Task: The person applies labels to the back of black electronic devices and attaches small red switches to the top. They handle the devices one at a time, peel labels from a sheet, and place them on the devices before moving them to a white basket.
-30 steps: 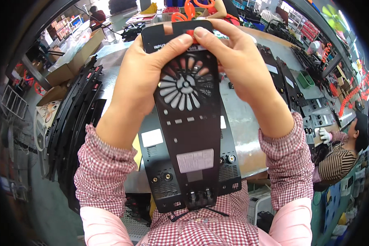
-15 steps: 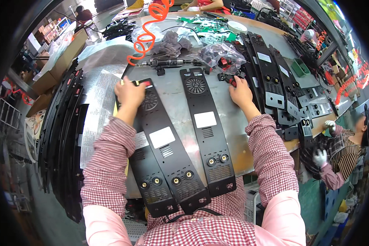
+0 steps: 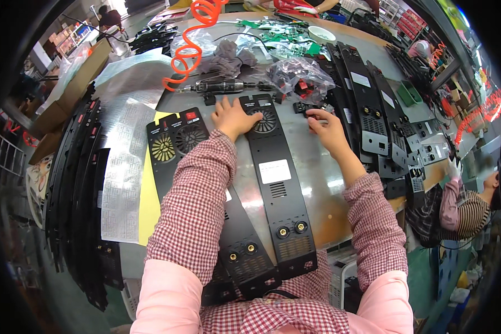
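Three long black metal panels with fan grilles lie side by side in front of me. My left hand (image 3: 234, 118) rests, fingers spread, at the top of the right panel (image 3: 280, 200), its thumb over the grille. My left sleeve covers much of the middle panel (image 3: 247, 225), whose top end carries a red switch (image 3: 191, 116). Beside it, the left panel (image 3: 160, 172) shows yellow paper through its grille. My right hand (image 3: 329, 133) hovers right of the panels, fingertips curled together; what they hold is too small to make out. Small black parts (image 3: 306, 107) lie just beyond it.
Behind the panels are a black power screwdriver (image 3: 222, 86), an orange coiled hose (image 3: 189, 50) and a plastic bag (image 3: 300, 78) of red-black parts. More black panels are stacked at the left (image 3: 75, 183) and right (image 3: 364, 106). A co-worker (image 3: 465, 209) is at the right.
My left hand has moved right, from the middle panel's top to the right panel's top. My right hand has drawn back slightly from the small black parts.
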`<state>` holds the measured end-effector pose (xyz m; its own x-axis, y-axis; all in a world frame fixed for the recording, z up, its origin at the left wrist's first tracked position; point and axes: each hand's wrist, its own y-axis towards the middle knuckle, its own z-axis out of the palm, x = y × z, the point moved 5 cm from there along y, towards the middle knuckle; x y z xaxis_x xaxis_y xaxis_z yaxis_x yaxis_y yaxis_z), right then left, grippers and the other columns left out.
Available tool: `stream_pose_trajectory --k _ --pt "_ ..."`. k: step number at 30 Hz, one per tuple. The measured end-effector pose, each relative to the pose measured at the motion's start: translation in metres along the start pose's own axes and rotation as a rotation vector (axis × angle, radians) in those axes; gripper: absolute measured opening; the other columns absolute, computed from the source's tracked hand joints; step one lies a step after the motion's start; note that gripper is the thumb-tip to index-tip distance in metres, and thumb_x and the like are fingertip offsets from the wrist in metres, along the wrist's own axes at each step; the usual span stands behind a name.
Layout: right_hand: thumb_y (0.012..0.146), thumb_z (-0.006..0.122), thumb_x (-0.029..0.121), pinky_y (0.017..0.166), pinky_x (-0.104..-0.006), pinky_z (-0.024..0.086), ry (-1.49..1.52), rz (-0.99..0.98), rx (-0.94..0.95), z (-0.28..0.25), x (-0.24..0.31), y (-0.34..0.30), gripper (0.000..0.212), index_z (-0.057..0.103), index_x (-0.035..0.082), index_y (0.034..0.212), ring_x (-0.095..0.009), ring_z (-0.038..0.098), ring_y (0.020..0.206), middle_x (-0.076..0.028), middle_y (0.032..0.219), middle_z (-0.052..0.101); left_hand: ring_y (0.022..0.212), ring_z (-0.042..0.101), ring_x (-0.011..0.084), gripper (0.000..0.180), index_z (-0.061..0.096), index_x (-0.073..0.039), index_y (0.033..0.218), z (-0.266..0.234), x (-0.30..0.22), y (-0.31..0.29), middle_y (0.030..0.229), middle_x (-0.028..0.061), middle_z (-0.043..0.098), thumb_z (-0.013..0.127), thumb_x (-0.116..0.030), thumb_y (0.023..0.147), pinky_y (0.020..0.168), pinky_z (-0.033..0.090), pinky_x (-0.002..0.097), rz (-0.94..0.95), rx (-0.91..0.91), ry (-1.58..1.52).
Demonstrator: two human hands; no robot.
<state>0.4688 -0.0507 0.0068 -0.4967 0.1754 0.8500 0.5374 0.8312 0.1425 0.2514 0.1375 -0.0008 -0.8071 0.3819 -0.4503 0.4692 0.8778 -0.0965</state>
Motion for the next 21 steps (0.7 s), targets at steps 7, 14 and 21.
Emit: stream_pose_trajectory --k 7,14,21 --pt "0.085 0.075 0.002 0.086 -0.0241 0.052 0.328 -0.053 0.068 0.011 0.092 -0.048 0.045 0.061 0.000 0.127 -0.010 0.064 0.096 -0.006 0.109 0.064 0.144 0.026 0.0380 0.077 0.060 -0.015 0.129 -0.007 0.018 0.015 0.149 0.0186 0.041 0.088 -0.043 0.063 0.117 0.019 0.0537 -0.034 -0.009 -0.317" --pt "0.087 0.071 0.000 0.078 -0.0258 0.057 0.334 -0.250 0.035 -0.002 0.151 -0.074 0.038 0.061 0.002 0.124 -0.014 0.067 0.094 -0.008 0.114 0.062 0.091 0.067 0.0199 0.059 0.038 -0.010 0.136 -0.057 -0.020 -0.043 0.110 0.0106 0.064 0.066 0.004 0.086 0.080 0.056 0.0367 0.037 0.135 -1.458" --pt "0.085 0.071 0.000 0.080 -0.0327 0.058 0.111 -0.654 -0.187 -0.033 0.231 -0.089 0.031 0.066 0.003 0.116 -0.024 0.068 0.095 -0.014 0.109 0.064 0.086 0.069 0.0158 0.021 0.058 -0.003 0.113 -0.123 -0.058 -0.102 0.100 0.0064 0.068 0.063 -0.014 0.097 0.074 0.059 0.0331 0.185 0.148 -1.617"
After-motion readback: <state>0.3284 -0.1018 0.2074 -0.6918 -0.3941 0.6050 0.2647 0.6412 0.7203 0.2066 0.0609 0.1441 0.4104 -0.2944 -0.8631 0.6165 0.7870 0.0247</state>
